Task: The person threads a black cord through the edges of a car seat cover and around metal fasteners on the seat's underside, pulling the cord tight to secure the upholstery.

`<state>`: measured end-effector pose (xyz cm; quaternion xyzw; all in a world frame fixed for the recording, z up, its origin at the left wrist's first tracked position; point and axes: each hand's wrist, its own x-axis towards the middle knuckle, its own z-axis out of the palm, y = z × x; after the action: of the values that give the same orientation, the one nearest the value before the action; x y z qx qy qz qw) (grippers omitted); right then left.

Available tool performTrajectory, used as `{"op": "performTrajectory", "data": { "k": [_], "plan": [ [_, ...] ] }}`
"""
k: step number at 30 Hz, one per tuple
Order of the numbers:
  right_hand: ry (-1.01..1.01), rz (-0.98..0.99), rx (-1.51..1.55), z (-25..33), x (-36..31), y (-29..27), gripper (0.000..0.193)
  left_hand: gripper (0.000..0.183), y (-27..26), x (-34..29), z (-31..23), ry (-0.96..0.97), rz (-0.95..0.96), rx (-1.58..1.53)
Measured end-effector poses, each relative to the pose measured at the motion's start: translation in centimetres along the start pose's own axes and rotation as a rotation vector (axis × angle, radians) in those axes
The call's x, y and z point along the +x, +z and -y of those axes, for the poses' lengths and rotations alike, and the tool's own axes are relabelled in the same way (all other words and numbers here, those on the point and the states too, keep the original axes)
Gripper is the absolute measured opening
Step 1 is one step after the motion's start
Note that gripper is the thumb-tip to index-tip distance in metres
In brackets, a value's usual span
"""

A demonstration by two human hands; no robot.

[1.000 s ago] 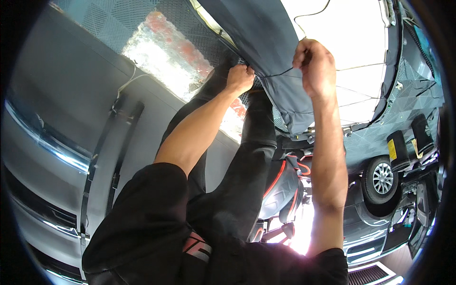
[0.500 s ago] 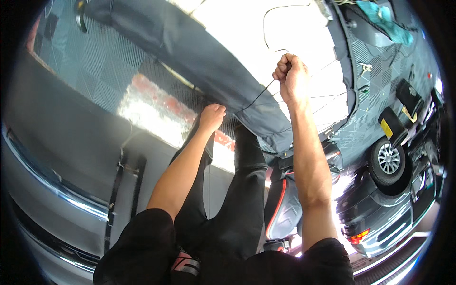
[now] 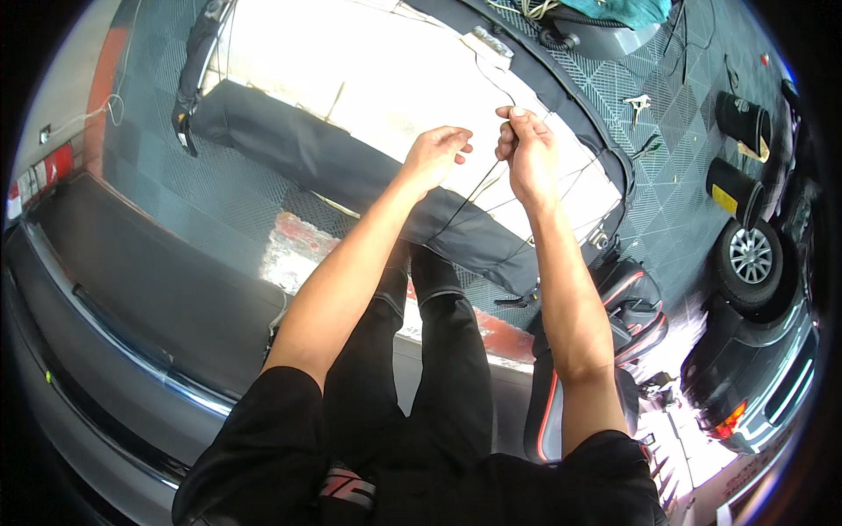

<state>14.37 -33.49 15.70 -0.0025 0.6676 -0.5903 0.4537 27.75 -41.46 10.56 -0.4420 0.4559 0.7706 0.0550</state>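
Pinched between the thumb and fingers of my right hand is a thin black cord. It slants down to the left over the cushion's near edge, and another stretch runs beyond the hand. My left hand hovers left of it, fingers loosely bent and apart, with nothing visible in them. Under both hands lies a long seat-like cushion with a bright white face. Dark grey cover material borders it, with a wide flap along the near side. Glare washes out much of the white face.
Behind me to the left is a dark vehicle panel with a chrome strip. Black seats with red trim stand near my right arm. Farther right are a wheel, a dark car and black cylinders. A teal cloth lies at the top.
My left hand has risen from beside my knee to over the cushion, near my right hand. The right hand still grips the cord. The view has shifted, showing more of the cushion's left end.
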Motion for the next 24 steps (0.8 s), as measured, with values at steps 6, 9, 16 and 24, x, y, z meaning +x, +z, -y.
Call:
{"op": "performTrajectory", "data": {
  "k": [6, 9, 16, 24],
  "plan": [
    [0.003, -0.009, 0.052, 4.0, -1.1, -3.1, 0.024, 0.029, 4.2, 1.3, 0.6, -0.112, -0.017, 0.142],
    [0.022, 0.036, -0.003, 4.7, -1.9, -3.3, 0.024, 0.026, 6.6, 4.9, 2.3, -0.109, -0.002, 0.191],
    [-0.007, -0.072, 0.087, 4.4, 1.0, -9.5, 0.022, 0.031, 15.0, 19.1, 2.8, 0.184, 0.236, -0.112],
    [-0.092, -0.064, 0.214, 4.5, 4.6, -16.0, 0.025, 0.026, 21.3, 27.4, 0.5, 0.237, -0.242, 0.595]
  ]
}}
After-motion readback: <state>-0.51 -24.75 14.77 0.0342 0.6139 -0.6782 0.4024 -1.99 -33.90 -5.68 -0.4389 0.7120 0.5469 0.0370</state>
